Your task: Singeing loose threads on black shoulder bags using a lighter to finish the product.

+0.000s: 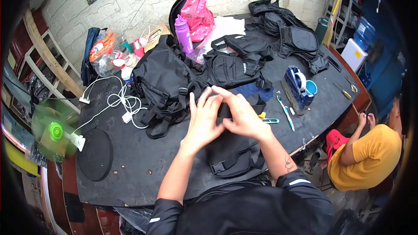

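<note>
In the middle of the head view, my left hand (206,117) and my right hand (242,115) meet above the table. Their fingers are stretched out, with the fingertips and thumbs meeting around a gap. Nothing held shows in either hand. Under them lies a small black bag (235,156) with a strap and buckle, partly hidden by my hands and right forearm. A large black backpack (163,76) rests just beyond my left hand. Past my right hand lie a cutter with a teal handle (271,121) and a toothbrush (286,113).
Black bags (233,67) and a pink bag (198,13) crowd the table's far side, beside a purple bottle (183,35). A tape dispenser (297,93) stands right. White cords (124,100) and a running fan (55,131) are left. A person in yellow (368,159) sits right.
</note>
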Action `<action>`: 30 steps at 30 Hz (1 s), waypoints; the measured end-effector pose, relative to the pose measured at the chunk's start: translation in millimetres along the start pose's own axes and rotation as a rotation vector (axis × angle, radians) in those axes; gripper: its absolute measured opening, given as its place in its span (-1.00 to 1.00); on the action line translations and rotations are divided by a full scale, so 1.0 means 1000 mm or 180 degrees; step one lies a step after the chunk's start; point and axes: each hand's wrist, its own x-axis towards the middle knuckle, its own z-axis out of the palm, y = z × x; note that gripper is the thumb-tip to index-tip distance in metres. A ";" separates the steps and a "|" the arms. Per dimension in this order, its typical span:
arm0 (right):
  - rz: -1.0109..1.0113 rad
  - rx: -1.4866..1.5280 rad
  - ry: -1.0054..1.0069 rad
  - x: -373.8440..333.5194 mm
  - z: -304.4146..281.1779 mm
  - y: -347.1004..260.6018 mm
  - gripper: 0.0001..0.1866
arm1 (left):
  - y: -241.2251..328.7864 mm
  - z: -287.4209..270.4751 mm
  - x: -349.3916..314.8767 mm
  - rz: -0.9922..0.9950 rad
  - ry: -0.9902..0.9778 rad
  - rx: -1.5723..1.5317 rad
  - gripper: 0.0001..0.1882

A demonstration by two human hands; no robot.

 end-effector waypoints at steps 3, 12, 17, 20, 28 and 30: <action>0.0202 -0.0577 -0.0226 0.000 0.003 -0.003 -0.10 | -0.020 -0.002 -0.001 -0.0582 0.1081 -0.0985 -0.64; 0.1007 -0.0871 0.2062 -0.051 0.000 0.088 -0.27 | -0.140 -0.032 -0.088 -0.1220 0.2879 -0.5504 -0.75; 0.1944 0.2091 0.2499 -0.050 0.020 0.101 -0.52 | -0.146 -0.040 -0.121 -0.2252 0.1682 -0.3195 -0.50; 0.1973 0.2325 0.2324 -0.049 0.025 0.101 -0.59 | -0.103 -0.068 -0.103 -0.1896 0.0869 -0.2014 -0.36; 0.1403 0.2313 0.1202 -0.033 0.034 0.065 -0.49 | -0.014 0.024 0.010 -0.1175 -0.0286 -0.2782 -0.36; 0.1235 0.2259 0.0898 -0.037 0.019 0.060 -0.45 | -0.020 0.042 0.018 -0.1144 -0.0404 -0.3506 -0.36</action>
